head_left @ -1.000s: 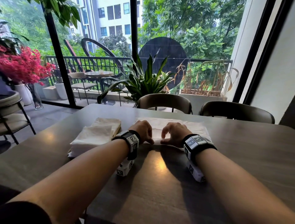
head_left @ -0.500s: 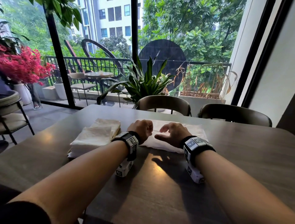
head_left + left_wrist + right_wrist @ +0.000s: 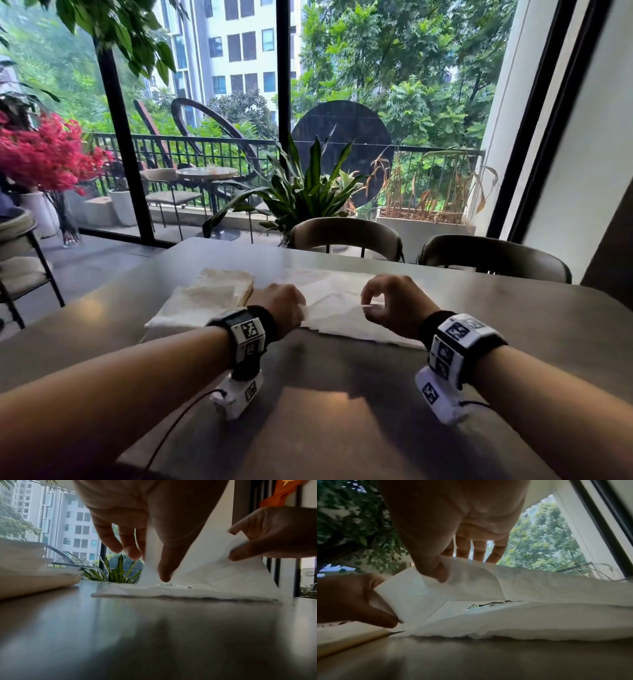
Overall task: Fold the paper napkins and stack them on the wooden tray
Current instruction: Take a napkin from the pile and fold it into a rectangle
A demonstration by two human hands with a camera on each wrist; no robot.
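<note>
The dark table [image 3: 342, 428] is filling the lower frame, with a heap of napkins [image 3: 205, 301] sitting left of centre; the wooden tray is hidden, presumably beneath that heap. At centre, the white napkin [image 3: 342, 318] is lying partly lifted. The left hand [image 3: 284, 308] and right hand [image 3: 394, 305] are each pinching its near edge between thumb and fingers, raising it.

Judging from the thin paper, uneven pulling could be tearing it or skewing the crease, and the far half may be sliding.

Against the earlier frames, the edge is now rising off the table and the hands are standing wider apart.
</note>
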